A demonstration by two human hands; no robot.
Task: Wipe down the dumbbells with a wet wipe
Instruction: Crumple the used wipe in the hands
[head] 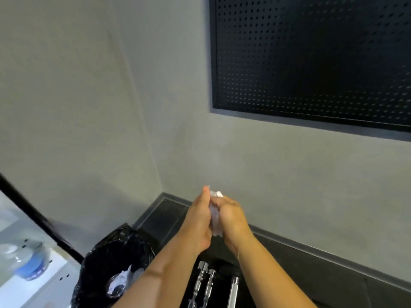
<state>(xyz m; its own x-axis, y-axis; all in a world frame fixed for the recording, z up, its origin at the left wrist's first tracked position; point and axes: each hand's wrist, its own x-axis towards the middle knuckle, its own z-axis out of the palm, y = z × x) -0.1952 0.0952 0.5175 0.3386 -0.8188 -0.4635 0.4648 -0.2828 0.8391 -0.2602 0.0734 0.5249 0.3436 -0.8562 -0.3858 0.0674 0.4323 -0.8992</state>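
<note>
Wet wipe bunched between left hand, pressed flat, and right hand, curled round it; held above chrome dumbbell bars, probably for refolding before wiping.

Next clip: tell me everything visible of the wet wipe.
The wet wipe is a white, thin, crumpled sheet, bunched into a narrow strip. It is held in the air between the two palms: the left hand lies flat against it, the right hand curls round it. Its ends poke out above and below.

The left hand, right hand and both forearms are bare.
</note>
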